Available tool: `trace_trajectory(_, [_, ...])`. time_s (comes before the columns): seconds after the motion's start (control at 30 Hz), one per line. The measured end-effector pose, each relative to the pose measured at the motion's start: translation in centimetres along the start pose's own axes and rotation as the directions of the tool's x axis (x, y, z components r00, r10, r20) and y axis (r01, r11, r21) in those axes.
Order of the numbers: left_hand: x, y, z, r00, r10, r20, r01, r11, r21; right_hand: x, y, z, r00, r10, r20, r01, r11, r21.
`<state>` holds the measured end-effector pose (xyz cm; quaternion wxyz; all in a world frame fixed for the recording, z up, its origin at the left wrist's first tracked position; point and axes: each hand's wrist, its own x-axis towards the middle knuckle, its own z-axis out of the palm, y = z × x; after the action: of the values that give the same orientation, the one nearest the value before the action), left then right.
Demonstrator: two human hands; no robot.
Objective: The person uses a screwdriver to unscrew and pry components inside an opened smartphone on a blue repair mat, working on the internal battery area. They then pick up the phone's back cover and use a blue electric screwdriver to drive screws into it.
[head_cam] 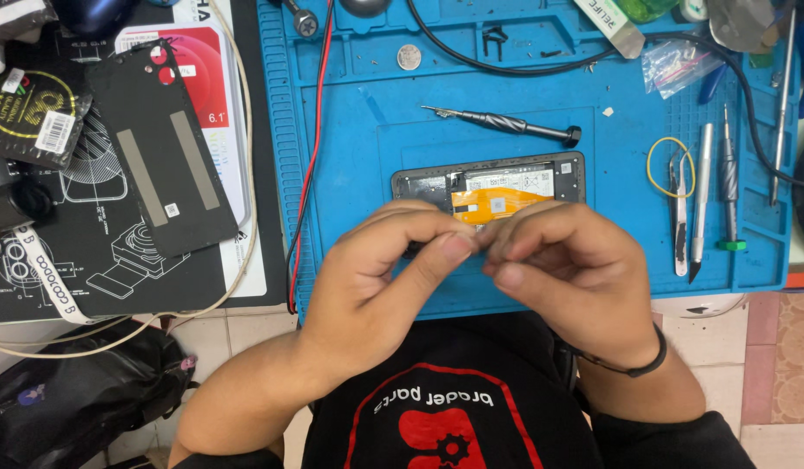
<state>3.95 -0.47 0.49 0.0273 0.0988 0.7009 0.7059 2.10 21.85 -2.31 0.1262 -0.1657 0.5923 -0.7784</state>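
Observation:
My left hand [380, 278] and my right hand [569, 265] meet fingertip to fingertip just above the near edge of an opened phone [489, 187]. Both pinch thumb against forefinger on the same small part [476, 238], which is almost wholly hidden by the fingers. The phone lies back-up on the blue work mat [358, 174], its cover off, with an orange flex cable [497, 201] and a white label showing inside. A black wristband sits on my right wrist.
A dark screwdriver [506, 123] lies beyond the phone, and a coin [409, 57] further back. Tweezers, a pry tool and drivers [701, 195] lie at the right beside a yellow rubber band [669, 165]. The phone's black back cover [163, 148] rests at left. Red and black wires [308, 174] run along the mat's left edge.

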Motion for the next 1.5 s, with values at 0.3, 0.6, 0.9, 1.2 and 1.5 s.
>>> trace_trajectory(0.3, [-0.3,-0.1,0.5,0.979,0.202,0.023,-0.203,0.966,0.159,-0.9,0.8,-0.3,0.979,0.195,-0.067,-0.178,0.962,0.205])
trace_trajectory(0.6, [0.2,0.6,-0.1,0.954,0.267,0.139,-0.301,0.839,0.452,0.2,-2.4,1.1,0.999,-0.025,0.038,0.045,0.717,-0.696])
trace_trajectory(0.9, [-0.3,-1.0,2.1,0.833,0.509,-0.216,-0.460,0.855,0.241,-1.2,-3.4,3.6,0.971,-0.194,0.137,0.237,0.748,-0.620])
trace_trajectory(1.2, [-1.6,-1.0,1.5,0.858,0.497,-0.130,-0.483,0.867,0.124,-1.5,-2.2,2.9,0.951,-0.305,0.051,0.291,0.825,-0.485])
trace_trajectory(1.5, [-3.7,-2.4,-0.4,0.889,0.130,-0.438,-0.127,0.991,0.035,3.1,-4.6,-0.6,0.985,-0.130,0.110,0.167,0.606,-0.778])
